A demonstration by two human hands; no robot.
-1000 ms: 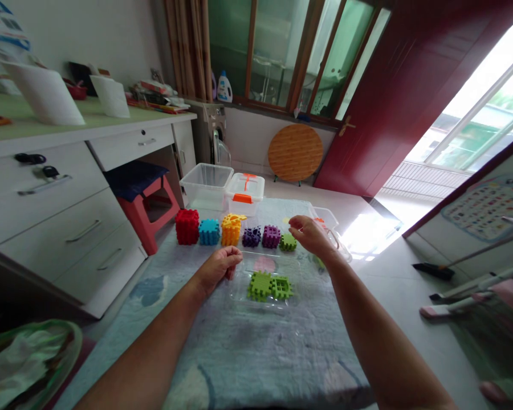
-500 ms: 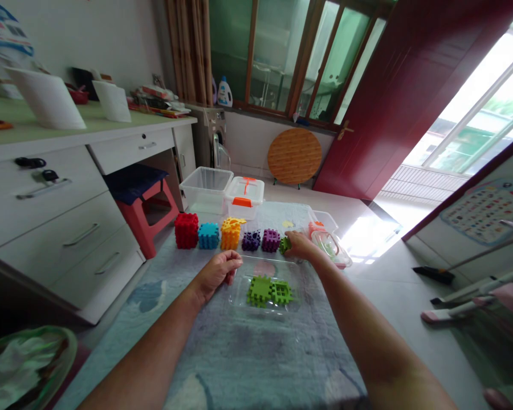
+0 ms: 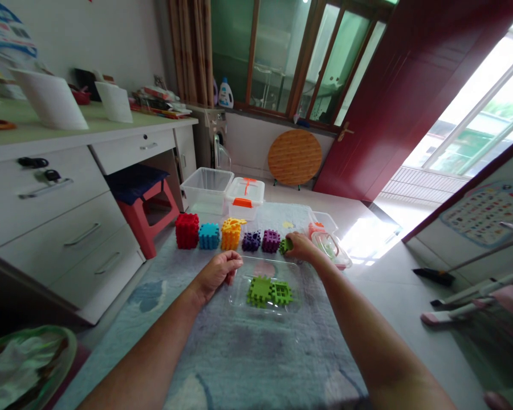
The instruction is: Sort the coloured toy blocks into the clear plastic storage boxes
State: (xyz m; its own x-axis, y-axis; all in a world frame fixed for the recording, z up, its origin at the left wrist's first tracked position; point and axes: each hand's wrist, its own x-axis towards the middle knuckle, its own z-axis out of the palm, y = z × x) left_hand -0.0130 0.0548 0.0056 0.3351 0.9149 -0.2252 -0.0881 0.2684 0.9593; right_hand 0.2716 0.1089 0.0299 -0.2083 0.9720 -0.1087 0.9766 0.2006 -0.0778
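**Q:** Left hand (image 3: 217, 275) — what is its condition?

**A:** Loosely curled, fingers bent toward the palm. No object is visible in it. It hangs just beside the near left corner of the clear plastic tray (image 3: 297, 274).

**Q:** Right hand (image 3: 301, 246)?

**A:** Engaged. The fingertips (image 3: 292, 241) are closed on the green waffle block (image 3: 285, 246), gripping it from above and from the right.

**Q:** Locate that block.

**A:** It is the rightmost unit in a row of blocks on the quilted blanket (image 3: 239, 353), just past the far edge of the tray.

**Q:** Row sequence, left to right?

**A:** Red cube (image 3: 187, 230), blue cube (image 3: 208, 236), yellow-and-orange stack (image 3: 231, 232), dark purple block (image 3: 251, 241), violet block (image 3: 271, 241), then the green waffle block.

**Q:** Tray contents?

**A:** Two green waffle pieces (image 3: 269, 291), lying side by side and touching.

**Q:** Other items in the work area?

**A:** Beyond the row stand a clear storage box (image 3: 206, 189) and a lidded case with orange latches (image 3: 244, 198). A clear container with orange parts (image 3: 330, 247) lies just beyond the right hand — near it, not touching.
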